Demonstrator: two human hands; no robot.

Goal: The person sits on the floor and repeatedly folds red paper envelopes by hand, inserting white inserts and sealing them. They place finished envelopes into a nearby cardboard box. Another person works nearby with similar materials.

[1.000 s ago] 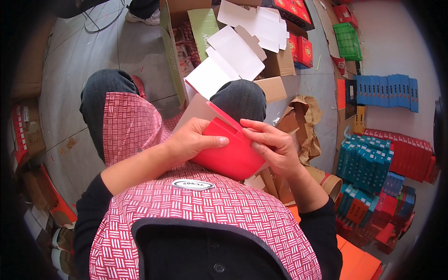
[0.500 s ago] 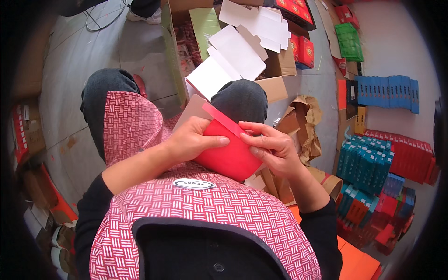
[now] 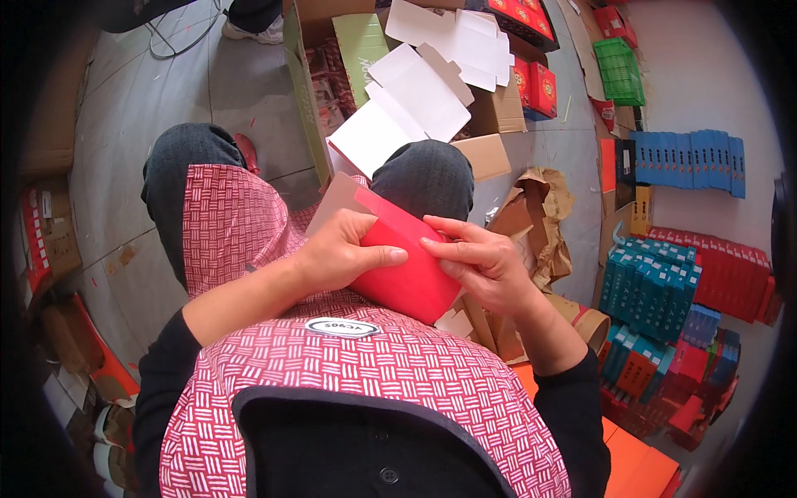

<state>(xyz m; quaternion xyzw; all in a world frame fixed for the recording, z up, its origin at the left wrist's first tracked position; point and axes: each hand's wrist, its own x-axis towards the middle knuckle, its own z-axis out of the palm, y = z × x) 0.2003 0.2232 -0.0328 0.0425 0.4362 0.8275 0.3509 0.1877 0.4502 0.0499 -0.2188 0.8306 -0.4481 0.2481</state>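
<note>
The left part of a red card (image 3: 407, 282) is grasped by the left hand (image 3: 344, 249), its thumb laid along the red face and its other fingers hidden beneath. The card's right part is grasped by the right hand (image 3: 481, 261), with forefinger and thumb bent toward each other by a folded strip (image 3: 392, 214); how firmly it is pinched cannot be told. The card is held tilted between the hands, above the lap, and a greyish-brown panel (image 3: 334, 202) is shown at its far left end. A red and white apron (image 3: 349, 365) is worn, and the right knee (image 3: 423, 178) is seen just beyond the card. Farther off, white sheets (image 3: 423, 91) are spread over an open carton (image 3: 305, 91). To the right, crumpled brown paper (image 3: 548, 228) is seen near the right hand; well beyond it, teal boxes (image 3: 652, 290) are stacked beside dark red boxes (image 3: 730, 278), with blue boxes (image 3: 689, 162) and a green crate (image 3: 618, 70) placed farther away. At the far left, a shoe (image 3: 253, 31) is seen on the grey floor (image 3: 116, 207).
</note>
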